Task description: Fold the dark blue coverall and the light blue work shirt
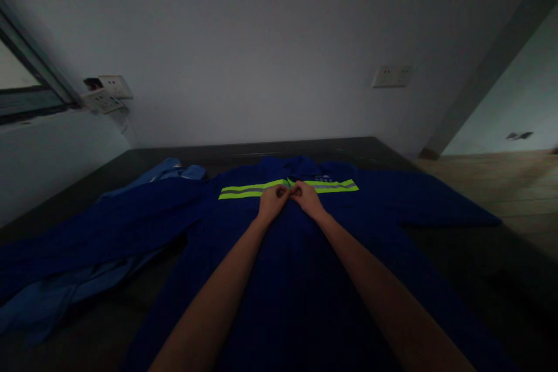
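Here, a dark blue work jacket [296, 279] is seen spread flat, front side up, across a dark, smooth-topped desk [479, 256], with its collar towards the far wall and its sleeves laid out to either side. A yellow-green reflective stripe with a grey band [248, 190] is carried across the chest of the jacket.

Both arms are stretched forward over the cloth. The left hand [272, 200] and the right hand [308, 197] are brought together at the middle of the chest, just where the stripe is broken by the front opening. The fingers of each hand are curled in and closed, and the two front edges of the jacket are pinched between them. The hands are touching or nearly so. What small part lies between the fingertips cannot be made out in the dim light.

A lighter blue garment [174, 170] is left crumpled on the desk to the left, partly covered by the jacket's sleeve.

A white wall socket plate [392, 76] is fixed on the pale wall [261, 40] behind, and a cluster of white sockets [108, 93] is mounted near a dark window frame [26, 93] at the left. A tiled floor [501, 180] is visible beyond the desk on the right.
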`<state>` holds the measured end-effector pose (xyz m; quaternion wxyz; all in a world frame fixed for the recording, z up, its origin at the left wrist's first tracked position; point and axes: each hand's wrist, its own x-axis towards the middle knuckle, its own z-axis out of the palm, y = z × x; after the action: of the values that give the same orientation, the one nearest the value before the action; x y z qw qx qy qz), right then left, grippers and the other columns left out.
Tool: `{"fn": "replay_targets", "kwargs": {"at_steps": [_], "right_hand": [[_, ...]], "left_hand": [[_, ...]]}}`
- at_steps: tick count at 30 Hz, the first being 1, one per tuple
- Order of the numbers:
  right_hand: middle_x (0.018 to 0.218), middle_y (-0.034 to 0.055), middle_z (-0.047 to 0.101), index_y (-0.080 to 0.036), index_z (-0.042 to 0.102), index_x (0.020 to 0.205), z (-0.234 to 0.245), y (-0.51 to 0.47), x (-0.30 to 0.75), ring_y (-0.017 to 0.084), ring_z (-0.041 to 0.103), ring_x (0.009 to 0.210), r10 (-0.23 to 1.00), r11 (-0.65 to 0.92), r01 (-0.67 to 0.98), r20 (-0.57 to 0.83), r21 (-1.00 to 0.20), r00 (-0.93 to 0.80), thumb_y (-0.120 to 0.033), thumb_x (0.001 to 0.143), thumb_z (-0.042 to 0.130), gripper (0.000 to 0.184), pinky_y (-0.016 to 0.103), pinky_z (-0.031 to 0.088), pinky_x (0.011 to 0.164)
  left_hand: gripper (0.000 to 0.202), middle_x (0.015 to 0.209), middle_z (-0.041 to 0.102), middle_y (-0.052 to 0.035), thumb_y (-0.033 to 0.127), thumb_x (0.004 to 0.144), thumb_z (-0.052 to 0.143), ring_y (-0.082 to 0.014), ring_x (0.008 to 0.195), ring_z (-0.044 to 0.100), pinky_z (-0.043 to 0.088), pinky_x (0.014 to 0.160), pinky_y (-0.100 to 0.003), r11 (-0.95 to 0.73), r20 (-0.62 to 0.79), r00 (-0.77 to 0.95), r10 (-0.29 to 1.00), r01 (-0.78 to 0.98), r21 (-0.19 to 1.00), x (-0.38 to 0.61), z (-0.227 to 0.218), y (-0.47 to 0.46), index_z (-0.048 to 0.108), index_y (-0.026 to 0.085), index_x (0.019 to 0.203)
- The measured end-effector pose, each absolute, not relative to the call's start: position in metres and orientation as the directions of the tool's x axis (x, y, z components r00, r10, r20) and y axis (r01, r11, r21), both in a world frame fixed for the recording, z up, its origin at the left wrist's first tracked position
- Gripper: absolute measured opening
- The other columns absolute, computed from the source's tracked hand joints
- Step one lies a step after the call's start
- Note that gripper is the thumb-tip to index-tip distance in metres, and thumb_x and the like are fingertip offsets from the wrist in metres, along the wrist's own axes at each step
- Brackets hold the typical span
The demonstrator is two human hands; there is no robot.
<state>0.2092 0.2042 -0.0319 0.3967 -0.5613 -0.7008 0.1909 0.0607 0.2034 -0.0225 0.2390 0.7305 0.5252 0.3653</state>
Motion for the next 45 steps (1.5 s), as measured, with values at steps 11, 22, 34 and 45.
{"fn": "replay_targets", "kwargs": {"at_steps": [11,22,34,45], "right_hand": [[0.067,-0.0034,0.059,-0.018,0.055,0.069,-0.034,0.206,0.210,0.013,0.056,0.064,0.938,0.301,0.607,0.345,-0.736,-0.047,-0.015,0.069,0.070,0.016,0.023,0.039,0.060],[0.077,0.0041,0.068,-0.016,0.065,0.082,-0.041,0.209,0.206,0.017,0.061,0.072,0.939,0.269,0.647,0.343,-0.713,-0.012,-0.018,0.080,0.061,0.005,0.027,0.042,0.067],[0.087,0.0062,0.067,-0.016,0.065,0.083,-0.027,0.200,0.202,0.019,0.059,0.083,0.910,0.355,0.716,0.399,-0.601,-0.117,-0.009,0.080,0.061,0.009,0.029,0.040,0.078],[0.072,0.0015,0.067,-0.017,0.065,0.075,-0.032,0.205,0.211,0.016,0.061,0.069,0.914,0.384,0.594,0.381,-0.707,-0.138,-0.011,0.076,0.064,0.006,0.025,0.042,0.067]], "left_hand": [[0.021,0.092,0.073,-0.0087,0.011,0.080,0.060,-0.0182,0.085,0.068,0.051,0.078,-0.027,-0.291,0.248,0.153,0.957,0.529,0.797,0.060,-0.029,0.212,0.067,0.011,0.100],[0.030,0.081,0.069,-0.0031,0.008,0.076,0.058,-0.0167,0.076,0.066,0.051,0.072,-0.026,-0.358,0.292,0.208,0.933,0.485,0.798,0.060,-0.035,0.212,0.062,0.014,0.106],[0.034,0.078,0.063,0.0003,0.008,0.075,0.059,-0.0147,0.072,0.060,0.047,0.068,-0.025,-0.424,0.330,0.268,0.905,0.498,0.757,0.058,-0.042,0.214,0.058,0.016,0.109],[0.034,0.076,0.064,-0.0002,0.005,0.073,0.060,-0.0161,0.072,0.059,0.044,0.069,-0.027,-0.419,0.307,0.286,0.908,0.576,0.702,0.063,-0.028,0.204,0.060,0.016,0.105]]}}
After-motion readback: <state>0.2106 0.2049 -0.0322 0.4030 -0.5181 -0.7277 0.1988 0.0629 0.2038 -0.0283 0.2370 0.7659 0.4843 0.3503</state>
